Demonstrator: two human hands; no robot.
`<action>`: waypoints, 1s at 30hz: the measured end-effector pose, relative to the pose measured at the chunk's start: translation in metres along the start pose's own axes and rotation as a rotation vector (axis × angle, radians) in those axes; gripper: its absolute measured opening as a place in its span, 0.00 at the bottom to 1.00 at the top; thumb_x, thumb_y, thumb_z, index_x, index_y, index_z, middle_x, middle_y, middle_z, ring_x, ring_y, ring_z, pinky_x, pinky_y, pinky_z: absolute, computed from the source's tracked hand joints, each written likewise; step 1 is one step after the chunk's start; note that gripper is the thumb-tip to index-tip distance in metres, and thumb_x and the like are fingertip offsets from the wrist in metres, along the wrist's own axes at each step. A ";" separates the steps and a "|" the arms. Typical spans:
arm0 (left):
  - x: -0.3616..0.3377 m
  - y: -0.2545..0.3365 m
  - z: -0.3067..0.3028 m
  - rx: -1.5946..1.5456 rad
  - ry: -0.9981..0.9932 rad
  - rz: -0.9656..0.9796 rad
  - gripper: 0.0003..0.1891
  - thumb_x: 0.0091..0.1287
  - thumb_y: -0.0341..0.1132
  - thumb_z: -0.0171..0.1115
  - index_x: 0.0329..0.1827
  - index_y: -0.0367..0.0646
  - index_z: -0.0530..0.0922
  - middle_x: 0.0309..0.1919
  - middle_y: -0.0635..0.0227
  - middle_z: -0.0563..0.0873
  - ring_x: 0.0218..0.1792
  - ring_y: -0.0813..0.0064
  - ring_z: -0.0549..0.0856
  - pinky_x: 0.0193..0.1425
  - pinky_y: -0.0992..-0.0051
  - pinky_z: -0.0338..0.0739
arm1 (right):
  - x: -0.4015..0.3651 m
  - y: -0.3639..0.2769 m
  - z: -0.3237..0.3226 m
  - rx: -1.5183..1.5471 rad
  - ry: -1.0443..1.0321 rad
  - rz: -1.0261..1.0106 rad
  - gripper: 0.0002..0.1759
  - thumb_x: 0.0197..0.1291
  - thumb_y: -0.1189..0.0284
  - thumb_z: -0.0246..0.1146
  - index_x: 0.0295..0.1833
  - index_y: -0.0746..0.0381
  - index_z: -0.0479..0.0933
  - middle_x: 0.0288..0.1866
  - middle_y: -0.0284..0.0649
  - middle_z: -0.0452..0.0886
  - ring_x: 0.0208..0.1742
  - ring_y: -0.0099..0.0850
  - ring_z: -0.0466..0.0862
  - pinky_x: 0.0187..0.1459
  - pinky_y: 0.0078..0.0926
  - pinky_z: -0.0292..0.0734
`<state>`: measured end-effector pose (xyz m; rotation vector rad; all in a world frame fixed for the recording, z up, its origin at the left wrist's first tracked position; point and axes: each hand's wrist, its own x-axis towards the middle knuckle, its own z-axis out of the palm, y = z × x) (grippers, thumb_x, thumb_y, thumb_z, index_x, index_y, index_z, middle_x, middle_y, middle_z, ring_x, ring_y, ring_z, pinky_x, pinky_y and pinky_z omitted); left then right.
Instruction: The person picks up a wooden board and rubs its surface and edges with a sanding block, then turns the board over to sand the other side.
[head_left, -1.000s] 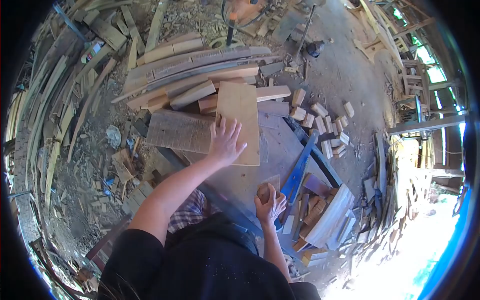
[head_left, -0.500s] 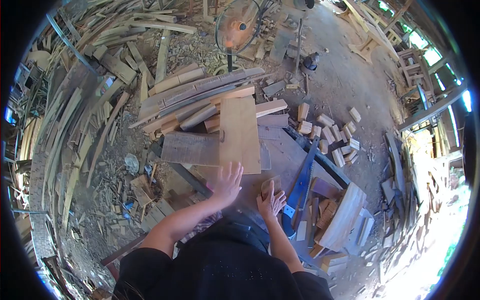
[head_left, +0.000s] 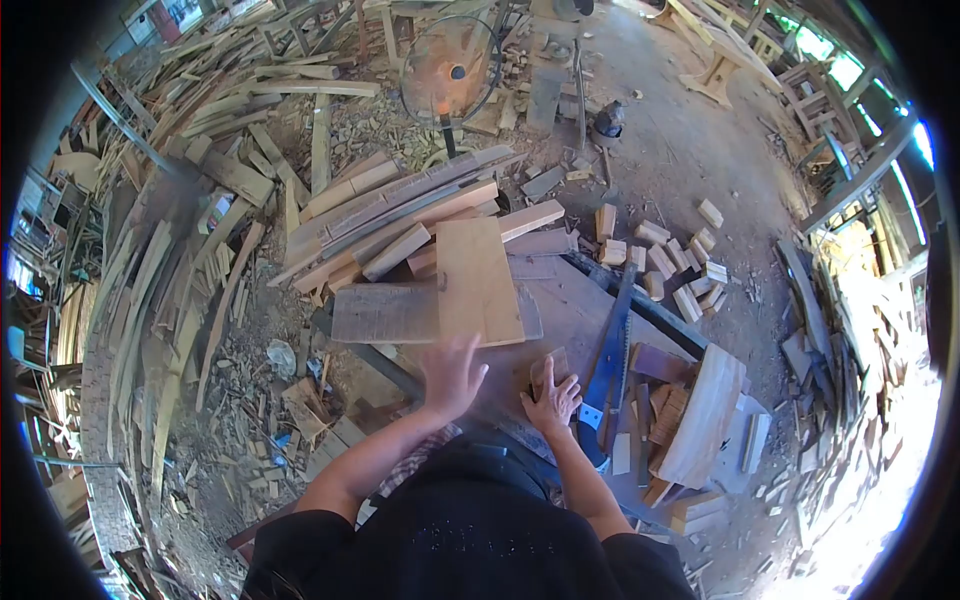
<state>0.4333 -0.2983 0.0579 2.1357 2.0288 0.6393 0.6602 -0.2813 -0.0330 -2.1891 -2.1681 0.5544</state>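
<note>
My left hand (head_left: 452, 375) hovers with fingers spread just below the near end of a light wooden board (head_left: 477, 280), holding nothing. The board lies on the workbench (head_left: 570, 310), overlapping a grey weathered plank (head_left: 385, 313). My right hand (head_left: 552, 396) grips a small brown wooden block (head_left: 548, 366) on the bench surface. A blue-handled hand saw (head_left: 608, 355) lies right of that hand, running away from me.
A heap of planks (head_left: 390, 205) lies beyond the board. Short wood blocks (head_left: 670, 265) are scattered on the ground to the right. Stacked offcuts (head_left: 690, 415) sit at the bench's right. A fan (head_left: 450, 65) stands at the back. Curved slats (head_left: 150, 280) pile up left.
My left hand came off the light board and drew back toward me. The right hand stays on the small block. The view tilted upward, showing more of the yard.
</note>
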 end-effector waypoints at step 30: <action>-0.094 -0.230 0.104 -1.065 0.351 -1.166 0.25 0.70 0.47 0.69 0.64 0.43 0.75 0.40 0.65 0.91 0.38 0.69 0.90 0.53 0.62 0.82 | 0.019 -0.006 -0.065 0.552 0.044 0.155 0.57 0.48 0.56 0.78 0.83 0.46 0.59 0.62 0.59 0.73 0.69 0.52 0.73 0.70 0.54 0.67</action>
